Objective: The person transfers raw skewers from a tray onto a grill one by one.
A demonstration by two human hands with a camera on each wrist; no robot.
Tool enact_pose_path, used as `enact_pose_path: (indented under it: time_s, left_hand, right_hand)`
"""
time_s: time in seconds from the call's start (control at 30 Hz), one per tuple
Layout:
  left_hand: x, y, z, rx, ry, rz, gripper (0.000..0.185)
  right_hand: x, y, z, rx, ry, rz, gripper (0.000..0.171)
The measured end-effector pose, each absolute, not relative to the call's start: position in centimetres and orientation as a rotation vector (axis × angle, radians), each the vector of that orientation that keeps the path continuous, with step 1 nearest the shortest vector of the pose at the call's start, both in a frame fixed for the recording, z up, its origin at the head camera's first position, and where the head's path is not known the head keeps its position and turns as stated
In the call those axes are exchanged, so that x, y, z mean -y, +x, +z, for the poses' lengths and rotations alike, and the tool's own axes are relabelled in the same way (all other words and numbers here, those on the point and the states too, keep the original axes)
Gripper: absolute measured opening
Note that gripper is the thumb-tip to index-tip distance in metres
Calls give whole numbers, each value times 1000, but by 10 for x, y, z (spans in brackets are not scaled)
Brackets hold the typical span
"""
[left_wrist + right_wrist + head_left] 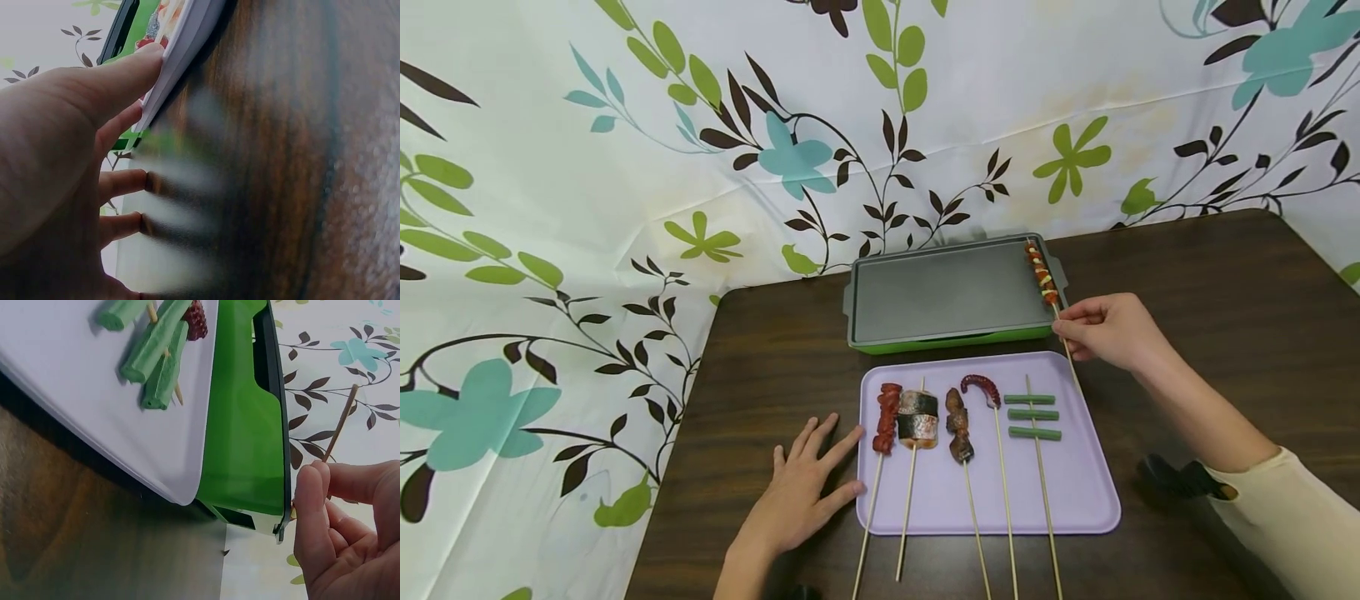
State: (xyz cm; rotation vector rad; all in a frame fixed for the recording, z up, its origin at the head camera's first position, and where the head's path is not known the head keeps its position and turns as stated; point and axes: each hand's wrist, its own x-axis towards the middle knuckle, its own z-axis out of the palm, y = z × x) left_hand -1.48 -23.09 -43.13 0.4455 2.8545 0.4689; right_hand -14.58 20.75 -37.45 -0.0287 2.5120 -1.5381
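Head view: skewer (1045, 282) is pinched at its stick by right hand (1108, 331); food end could be tipped off grill plate (951, 292) edge.

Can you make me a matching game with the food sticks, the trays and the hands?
Things:
1. left hand
2. right hand
3. green bean skewer
4. grill tray

Places or states:
A. lies on the purple tray
B. flat on the table, fingers touching the purple tray's edge
C. pinches the stick of the red skewer
D. sits behind the purple tray

Pairs: 1-B, 2-C, 3-A, 4-D
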Motion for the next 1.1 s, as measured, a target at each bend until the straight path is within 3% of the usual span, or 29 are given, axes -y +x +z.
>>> enact_pose_path:
  time_s: [0.33, 1.1]
  left_hand:
    - [230, -12, -433, -2863, 445, 483, 69]
    - [229, -13, -431, -2858, 449, 508, 69]
  right_hand:
    - [-205, -149, -370, -2625, -54, -1379, 32]
    - [-208, -140, -374, -2675, -29, -1371, 42]
